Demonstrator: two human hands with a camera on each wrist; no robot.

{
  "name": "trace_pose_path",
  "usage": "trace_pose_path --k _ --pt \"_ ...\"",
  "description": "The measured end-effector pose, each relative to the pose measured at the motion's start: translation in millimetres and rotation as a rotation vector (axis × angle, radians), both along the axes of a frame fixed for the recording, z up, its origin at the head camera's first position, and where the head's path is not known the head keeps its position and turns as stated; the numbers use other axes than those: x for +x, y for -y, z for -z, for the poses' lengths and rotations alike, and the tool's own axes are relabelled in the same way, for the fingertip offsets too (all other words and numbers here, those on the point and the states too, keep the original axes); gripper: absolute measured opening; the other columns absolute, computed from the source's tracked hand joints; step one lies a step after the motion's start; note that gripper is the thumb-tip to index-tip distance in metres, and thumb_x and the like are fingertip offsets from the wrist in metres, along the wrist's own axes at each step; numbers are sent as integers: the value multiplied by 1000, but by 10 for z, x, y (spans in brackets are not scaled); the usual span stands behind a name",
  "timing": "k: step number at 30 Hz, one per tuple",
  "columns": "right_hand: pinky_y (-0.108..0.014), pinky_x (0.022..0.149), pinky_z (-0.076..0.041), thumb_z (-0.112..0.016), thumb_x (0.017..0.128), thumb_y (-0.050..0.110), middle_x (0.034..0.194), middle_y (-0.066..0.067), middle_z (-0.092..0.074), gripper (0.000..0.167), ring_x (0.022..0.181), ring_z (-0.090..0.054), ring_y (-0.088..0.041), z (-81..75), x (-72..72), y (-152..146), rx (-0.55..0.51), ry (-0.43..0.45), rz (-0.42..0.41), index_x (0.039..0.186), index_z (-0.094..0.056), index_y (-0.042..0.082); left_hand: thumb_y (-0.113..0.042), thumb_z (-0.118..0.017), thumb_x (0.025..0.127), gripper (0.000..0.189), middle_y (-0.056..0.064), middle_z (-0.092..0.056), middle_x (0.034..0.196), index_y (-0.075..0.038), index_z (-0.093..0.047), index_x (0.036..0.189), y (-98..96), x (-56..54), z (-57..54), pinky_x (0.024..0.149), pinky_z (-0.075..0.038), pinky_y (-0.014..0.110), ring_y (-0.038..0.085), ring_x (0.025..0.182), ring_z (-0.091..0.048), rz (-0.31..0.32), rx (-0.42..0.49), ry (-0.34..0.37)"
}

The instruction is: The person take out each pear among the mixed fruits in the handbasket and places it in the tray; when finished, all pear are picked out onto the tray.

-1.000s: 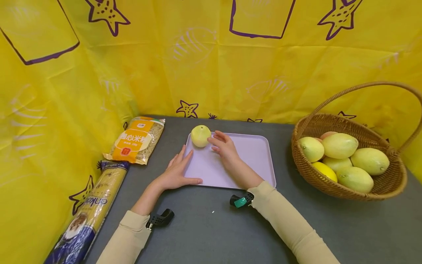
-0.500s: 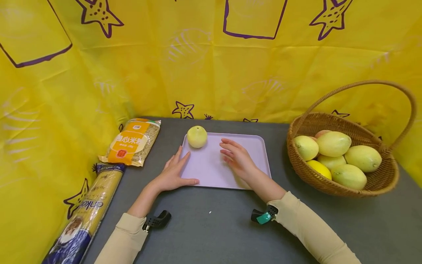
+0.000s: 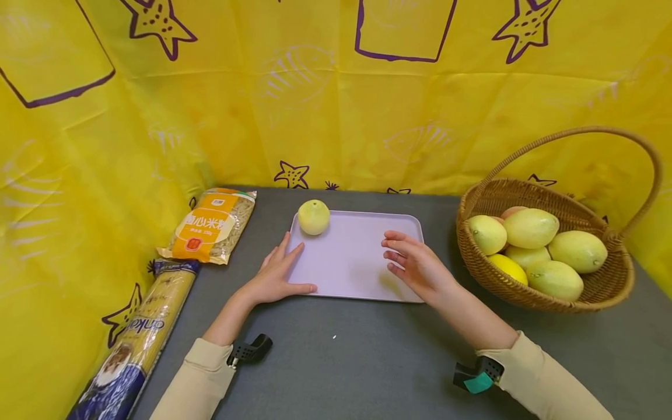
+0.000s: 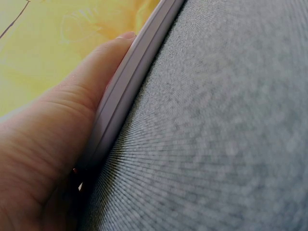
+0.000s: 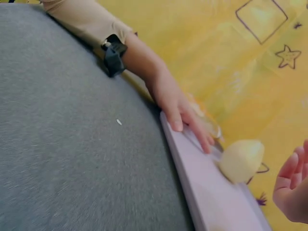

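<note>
As seen past the left hand [image 3: 272, 279] and right hand [image 3: 422, 267], patterned yellow cloth [image 3: 336, 116] makes the backdrop and closes off the left side too. Dark table [image 3: 315, 373] below both. Wicker basket [image 3: 483, 279] right of the right hand, loaded with pale oval fruits [image 3: 532, 228] and a brighter yellow fruit [image 3: 508, 268]; probably set there for easy reach. Lilac tray [image 3: 346, 262] lies flat, left hand at its left end, right hand above its right half. Long blue-ended packet [image 3: 144, 332] and orange-labelled bag [image 3: 207, 227] both left of the left hand, likely there to leave working room.

Left hand: fingers straight, spread at the tray's left edge, thumb along the near rim, presumably steadying it. Right hand: fingers loosely bent, nothing held. Round pale fruit [image 3: 314, 217] stands in the tray's far left corner, just beyond the left fingertips; the raised rim perhaps curbs rolling. Tiny white speck [image 3: 334, 336] on the table, nearer the wearer than either hand.
</note>
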State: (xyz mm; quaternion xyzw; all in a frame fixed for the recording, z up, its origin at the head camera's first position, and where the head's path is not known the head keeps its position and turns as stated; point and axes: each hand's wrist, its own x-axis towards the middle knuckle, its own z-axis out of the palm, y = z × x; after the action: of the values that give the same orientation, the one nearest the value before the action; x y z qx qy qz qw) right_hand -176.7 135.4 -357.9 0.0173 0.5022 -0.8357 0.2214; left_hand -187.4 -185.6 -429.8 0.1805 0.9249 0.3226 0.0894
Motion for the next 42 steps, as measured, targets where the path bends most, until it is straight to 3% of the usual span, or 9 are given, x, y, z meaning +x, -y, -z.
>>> trace_pose_path --k 5,9,18,25,29,31,37,39,42 --pt "-24 82 -46 -49 102 10 101 2 -63 19 88 -58 -13 -85 153 -213 14 -34 -57 102 -67 17 -54 -76 78 105 22 11 160 -4 -25 154 2 1 -6 110 -1 62 51 142 -1 0 2 -4" --pt "-25 83 -47 -49 102 9 102 3 -65 21 90 -58 -11 -160 261 -384 83 -143 -99 105 -68 18 -54 -76 78 104 22 12 160 -4 -25 154 -2 1 -9 110 -2 62 51 142 -1 3 -2 -3" --pt "-21 81 -48 -53 99 2 111 0 -64 20 98 -59 -12 -411 357 -891 520 -612 -92 117 -62 5 -54 -76 78 104 22 12 160 -4 -25 154 -22 -2 -5 110 -2 63 51 142 -1 5 -7 -3" --pt "-16 81 -48 -58 94 -5 111 -2 -64 23 98 -62 -13 -647 323 -1278 822 -861 -46 117 -62 -1 -54 -76 78 105 22 12 160 -4 -25 154 -23 -1 -5 111 -2 62 50 143 0 6 -9 -2" --pt "-11 79 -46 -65 89 -6 106 -1 -65 26 93 -61 -7 -752 264 -1464 1043 -998 -21 113 -65 4 -57 -75 78 107 21 12 160 -5 -23 155 -10 2 3 111 -2 63 49 143 0 1 -13 3" --pt "-8 78 -44 -68 88 -3 103 1 -66 27 90 -59 -4 -796 237 -1536 1148 -1019 4 112 -67 9 -57 -75 78 107 21 12 160 -5 -23 155 -6 0 11 110 -2 63 49 143 0 0 -16 -1" --pt "-5 76 -39 -71 91 15 107 1 -66 23 92 -53 4 -887 148 -1737 1378 -922 40 113 -68 19 -57 -75 78 106 21 11 160 -5 -23 155 0 -10 26 110 -2 64 50 143 -1 1 -24 -12" --pt "-6 75 -38 -70 92 20 111 -3 -65 22 97 -52 -2 -910 111 -1797 1445 -897 32 114 -68 21 -57 -75 78 106 21 11 160 -5 -23 155 -3 -9 20 110 -2 64 50 143 -1 3 -22 -10" --pt "-17 77 -40 -70 92 26 117 -6 -63 25 107 -51 -16 -949 40 -1888 1518 -860 -5 116 -67 20 -57 -75 78 106 21 11 160 -5 -23 155 -12 -6 10 110 -2 64 50 143 -1 3 -17 -6"
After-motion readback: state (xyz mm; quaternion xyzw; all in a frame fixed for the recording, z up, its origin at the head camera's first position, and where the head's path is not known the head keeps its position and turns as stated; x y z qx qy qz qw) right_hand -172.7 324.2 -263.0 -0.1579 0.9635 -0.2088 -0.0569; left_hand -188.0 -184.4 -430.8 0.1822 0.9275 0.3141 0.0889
